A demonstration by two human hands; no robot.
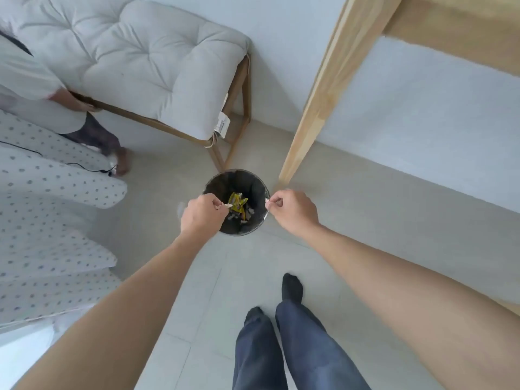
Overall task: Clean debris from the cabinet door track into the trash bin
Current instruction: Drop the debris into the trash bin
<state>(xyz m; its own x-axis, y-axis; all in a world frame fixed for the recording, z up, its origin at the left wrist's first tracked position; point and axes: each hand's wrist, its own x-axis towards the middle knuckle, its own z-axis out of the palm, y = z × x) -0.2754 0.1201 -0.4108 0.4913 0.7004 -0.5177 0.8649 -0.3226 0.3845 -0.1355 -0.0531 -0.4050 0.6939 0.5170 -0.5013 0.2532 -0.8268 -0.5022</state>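
Observation:
A small round trash bin with a black liner stands on the pale floor. Inside lie a yellow wrapper and several pale scraps. My left hand hovers over the bin's left rim, fingers pinched on a small pale scrap of debris. My right hand hovers at the bin's right rim, pinching another tiny white scrap. The cabinet door track is not in view.
A cushioned wooden bench stands behind the bin, with another person at its left end. A light wooden table leg rises right of the bin. Dotted bedding fills the left. My legs stand below.

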